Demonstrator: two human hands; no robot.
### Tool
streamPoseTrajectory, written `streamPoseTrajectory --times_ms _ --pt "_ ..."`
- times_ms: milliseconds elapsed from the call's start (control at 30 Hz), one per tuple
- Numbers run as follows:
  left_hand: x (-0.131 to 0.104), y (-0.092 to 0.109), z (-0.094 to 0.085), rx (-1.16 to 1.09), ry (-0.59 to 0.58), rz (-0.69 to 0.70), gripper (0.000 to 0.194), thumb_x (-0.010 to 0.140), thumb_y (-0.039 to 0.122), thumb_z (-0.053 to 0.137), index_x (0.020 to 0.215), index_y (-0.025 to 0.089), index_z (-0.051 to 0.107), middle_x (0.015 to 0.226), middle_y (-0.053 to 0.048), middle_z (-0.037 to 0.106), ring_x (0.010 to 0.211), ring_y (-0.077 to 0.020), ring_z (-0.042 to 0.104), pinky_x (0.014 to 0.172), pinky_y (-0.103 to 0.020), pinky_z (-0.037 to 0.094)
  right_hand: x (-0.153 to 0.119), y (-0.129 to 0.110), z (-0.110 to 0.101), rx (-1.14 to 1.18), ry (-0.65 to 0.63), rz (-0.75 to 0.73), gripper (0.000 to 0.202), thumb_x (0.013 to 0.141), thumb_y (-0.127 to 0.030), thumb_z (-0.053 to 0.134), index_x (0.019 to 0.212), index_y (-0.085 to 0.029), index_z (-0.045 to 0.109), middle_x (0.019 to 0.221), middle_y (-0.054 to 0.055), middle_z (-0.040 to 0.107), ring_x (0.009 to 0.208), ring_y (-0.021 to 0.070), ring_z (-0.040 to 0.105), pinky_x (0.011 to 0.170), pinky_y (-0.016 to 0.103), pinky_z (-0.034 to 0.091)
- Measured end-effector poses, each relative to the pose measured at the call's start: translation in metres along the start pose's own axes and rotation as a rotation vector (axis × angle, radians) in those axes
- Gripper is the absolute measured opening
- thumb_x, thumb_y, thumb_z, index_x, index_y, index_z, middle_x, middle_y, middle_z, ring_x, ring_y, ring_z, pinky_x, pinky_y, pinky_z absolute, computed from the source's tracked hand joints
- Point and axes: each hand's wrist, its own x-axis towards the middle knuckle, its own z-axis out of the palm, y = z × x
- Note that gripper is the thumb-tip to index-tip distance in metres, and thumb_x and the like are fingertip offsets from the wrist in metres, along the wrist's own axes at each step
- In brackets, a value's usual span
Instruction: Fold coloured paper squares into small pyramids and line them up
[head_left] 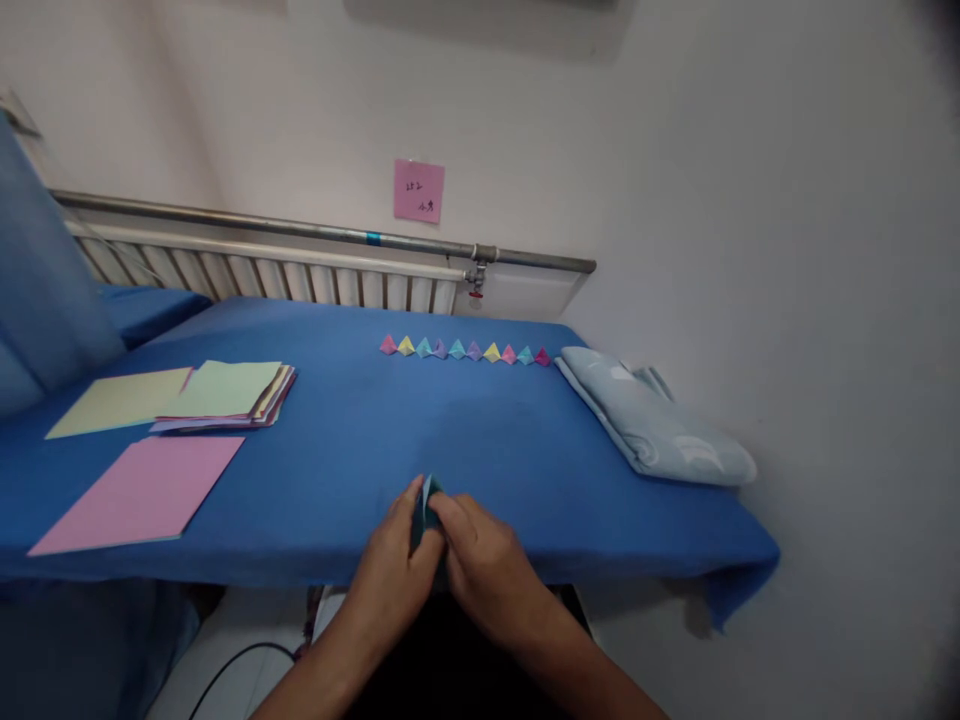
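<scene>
Between my two hands is a small folded piece of teal paper (429,500), held just above the table's near edge. My left hand (397,545) grips its left side, fingers closed on it. On the other side my right hand (478,545) pinches the same paper with bent fingers. Much of the paper is hidden behind the fingers, so its full folded shape does not show. Farther back, a row of small folded paper pieces (457,349) in pink, yellow, teal and purple lies across the blue cloth (337,440).
Stacked coloured paper sheets (221,390) lie at the left, beside a pale yellow sheet (120,398) and pink sheets (142,490). A folded light-blue blanket (652,415) rests at the right against the wall. Behind the table are a radiator (300,278) and a pipe (262,222).
</scene>
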Motion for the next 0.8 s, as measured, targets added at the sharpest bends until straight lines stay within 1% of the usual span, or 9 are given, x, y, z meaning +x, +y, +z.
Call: streamPoseTrajectory --times_ms 133,233,300,367,433,500,600,700,800 --pt "0.002 -0.002 0.005 0.022 0.02 -0.011 0.044 0.065 0.012 0.063 0.109 0.018 0.063 0.12 -0.012 0.062 0.119 -0.0288 0.051 0.105 -0.042 0.03 -0.001 0.005 0.007 -0.006 0.034 -0.037 0.044 0.087 -0.008 0.033 0.126 -0.02 0.049 0.088 0.009 0.061 0.075 0.0186 0.057 0.068 0.032 0.049" --pt "0.004 -0.003 0.007 0.025 0.035 -0.004 0.041 0.065 0.011 0.063 0.105 0.018 0.065 0.112 -0.011 0.066 0.113 -0.0292 0.055 0.101 -0.043 0.034 -0.003 0.01 0.011 0.027 0.068 -0.045 0.051 0.087 -0.007 0.034 0.136 -0.022 0.04 0.098 0.01 0.062 0.084 0.0199 0.06 0.075 0.035 0.051" --pt "0.005 -0.003 0.008 0.036 0.018 0.02 0.036 0.067 0.01 0.06 0.102 0.018 0.066 0.107 -0.011 0.067 0.111 -0.0296 0.055 0.101 -0.044 0.034 -0.004 0.012 0.012 0.053 0.107 -0.011 0.056 0.088 -0.008 0.035 0.141 -0.023 0.032 0.107 0.012 0.061 0.092 0.021 0.06 0.08 0.037 0.051" --pt "0.006 -0.005 0.008 0.065 0.016 0.058 0.039 0.068 0.008 0.057 0.105 0.018 0.065 0.112 -0.011 0.066 0.114 -0.0298 0.054 0.103 -0.045 0.033 -0.002 0.013 0.012 0.071 0.147 0.049 0.059 0.087 -0.009 0.039 0.143 -0.023 0.027 0.116 0.013 0.058 0.099 0.0223 0.059 0.084 0.039 0.051" --pt "0.005 -0.007 0.008 0.107 0.039 0.119 0.046 0.069 0.007 0.056 0.113 0.019 0.062 0.122 -0.011 0.061 0.119 -0.029 0.051 0.105 -0.045 0.03 0.001 0.014 0.012 0.09 0.153 0.107 0.059 0.085 -0.01 0.043 0.141 -0.021 0.03 0.118 0.014 0.056 0.101 0.0231 0.058 0.085 0.041 0.05" --pt "0.004 -0.01 0.009 0.16 0.056 0.18 0.05 0.07 0.006 0.054 0.118 0.02 0.059 0.128 -0.011 0.057 0.122 -0.0277 0.048 0.107 -0.044 0.029 0.004 0.013 0.011 0.122 0.14 0.143 0.053 0.081 -0.009 0.046 0.133 -0.02 0.041 0.114 0.012 0.057 0.099 0.0226 0.058 0.085 0.04 0.049" --pt "0.004 -0.012 0.009 0.221 0.056 0.233 0.049 0.073 0.006 0.05 0.121 0.019 0.057 0.131 -0.012 0.055 0.125 -0.0264 0.046 0.108 -0.044 0.028 0.009 0.013 0.01 0.181 0.134 0.186 0.029 0.078 -0.008 0.048 0.104 -0.018 0.057 0.095 0.007 0.06 0.088 0.0198 0.058 0.079 0.035 0.048" --pt "0.007 -0.012 0.008 0.233 0.07 0.236 0.045 0.075 0.008 0.052 0.119 0.019 0.058 0.127 -0.012 0.058 0.122 -0.027 0.048 0.107 -0.044 0.03 0.01 0.013 0.013 0.191 0.144 0.196 0.015 0.079 -0.008 0.046 0.083 -0.019 0.057 0.081 0.004 0.058 0.078 0.0173 0.056 0.072 0.03 0.045" --pt "0.012 -0.01 0.009 0.317 0.085 0.202 0.042 0.077 0.011 0.054 0.118 0.017 0.057 0.121 -0.014 0.062 0.114 -0.0282 0.055 0.101 -0.044 0.037 0.009 0.017 0.017 0.152 0.156 0.166 0.016 0.079 -0.008 0.043 0.08 -0.019 0.054 0.077 0.003 0.056 0.075 0.0166 0.054 0.069 0.028 0.043"
